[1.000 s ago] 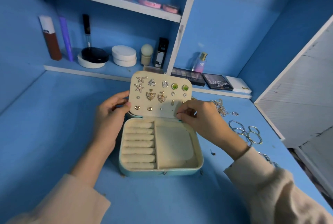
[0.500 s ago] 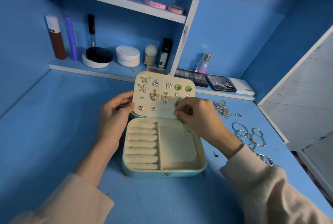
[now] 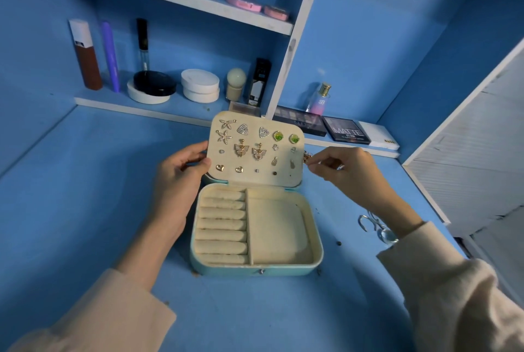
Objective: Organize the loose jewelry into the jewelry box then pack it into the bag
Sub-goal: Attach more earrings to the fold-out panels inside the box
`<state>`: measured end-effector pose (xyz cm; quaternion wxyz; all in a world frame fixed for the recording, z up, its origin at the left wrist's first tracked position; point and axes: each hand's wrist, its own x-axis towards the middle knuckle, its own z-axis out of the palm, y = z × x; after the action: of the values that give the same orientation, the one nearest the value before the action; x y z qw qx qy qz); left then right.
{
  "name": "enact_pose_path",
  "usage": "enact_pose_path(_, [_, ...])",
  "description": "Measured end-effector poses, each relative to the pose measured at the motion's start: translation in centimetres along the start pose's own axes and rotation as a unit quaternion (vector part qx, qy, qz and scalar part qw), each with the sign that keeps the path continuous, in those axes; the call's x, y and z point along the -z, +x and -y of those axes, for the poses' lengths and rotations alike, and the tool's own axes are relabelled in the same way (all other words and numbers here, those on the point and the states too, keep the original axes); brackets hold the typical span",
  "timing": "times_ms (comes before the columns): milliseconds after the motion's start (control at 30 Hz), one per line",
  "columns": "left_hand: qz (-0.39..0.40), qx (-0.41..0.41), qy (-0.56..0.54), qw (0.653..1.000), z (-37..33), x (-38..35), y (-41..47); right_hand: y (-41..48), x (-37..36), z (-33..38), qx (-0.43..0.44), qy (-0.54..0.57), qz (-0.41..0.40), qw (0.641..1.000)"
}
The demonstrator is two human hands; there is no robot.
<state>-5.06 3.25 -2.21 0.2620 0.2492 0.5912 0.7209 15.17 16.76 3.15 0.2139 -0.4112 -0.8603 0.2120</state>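
Beside the jewelry box (image 3: 256, 238), at its right rear corner, the right hand (image 3: 344, 174) pinches a small gold piece (image 3: 306, 158) just right of the upright lid (image 3: 255, 150), which the left hand (image 3: 177, 179) grips. Behind, a palette (image 3: 346, 130) reads "MATTE".

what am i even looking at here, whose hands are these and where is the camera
There is no machine here: a person wears a wide-angle camera on the head, looking down at their own two bare hands on a blue table. The left hand steadies the upright lid of an open jewelry box; the lid panel carries pinned earrings. The right hand, beside the lid's right edge, pinches something small and golden, too small to identify. The box's ring rolls and side compartment look empty. Loose silver rings lie on the table near the right wrist. Cosmetics stand on shelves behind.
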Motion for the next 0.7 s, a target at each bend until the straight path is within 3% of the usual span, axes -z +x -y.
enact_pose_path(233, [0.001, 0.003, 0.001, 1.0, 0.1, 0.0, 0.0, -1.6, 0.6, -2.6, -0.059, -0.088, 0.147, 0.983])
enact_pose_path(700, [0.002, 0.003, 0.005, 1.0, 0.1, 0.1, 0.0, -2.8, -0.2, -2.8, -0.039, -0.099, 0.147, 0.983])
